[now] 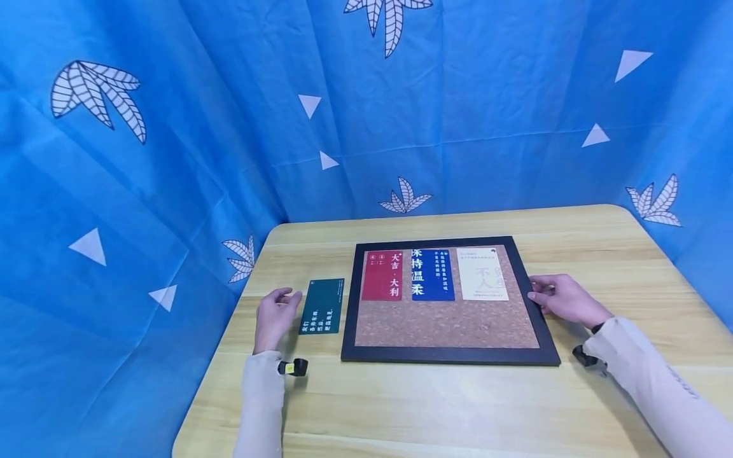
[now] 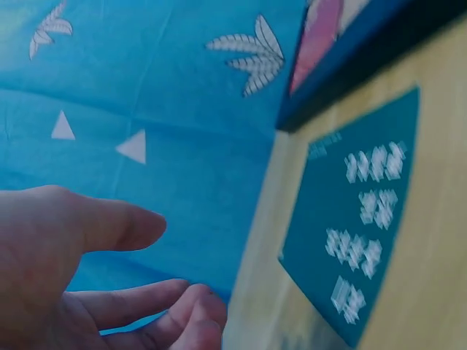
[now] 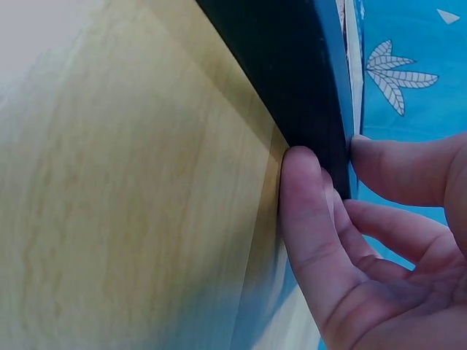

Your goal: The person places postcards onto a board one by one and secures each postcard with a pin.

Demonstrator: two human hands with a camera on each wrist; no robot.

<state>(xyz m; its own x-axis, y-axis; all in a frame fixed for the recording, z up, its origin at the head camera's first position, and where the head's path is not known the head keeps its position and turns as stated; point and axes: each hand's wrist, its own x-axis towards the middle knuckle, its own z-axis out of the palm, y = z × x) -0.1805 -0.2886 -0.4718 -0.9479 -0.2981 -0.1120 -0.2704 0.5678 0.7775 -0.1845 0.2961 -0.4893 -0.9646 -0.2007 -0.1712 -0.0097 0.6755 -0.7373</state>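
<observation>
A black-framed cork board (image 1: pixel 441 324) lies on the table with three cards in a row along its upper part: a red card (image 1: pixel 382 280), a blue card (image 1: pixel 432 280) and a cream card (image 1: pixel 483 277). My right hand (image 1: pixel 564 298) pinches the board's right edge. In the right wrist view its thumb (image 3: pixel 398 168) is against the face side and its fingers are at the outer side. Left of the board a dark green card (image 1: pixel 322 306) with white characters lies flat. Beside that card, my left hand (image 1: pixel 277 317) hovers with loosely bent fingers and holds nothing.
The light wooden table (image 1: pixel 446 407) has rounded back corners. Blue cloth (image 1: pixel 366 127) with white leaves and triangles hangs behind it and along both sides. Black straps with small devices (image 1: pixel 293 367) sit on both wrists.
</observation>
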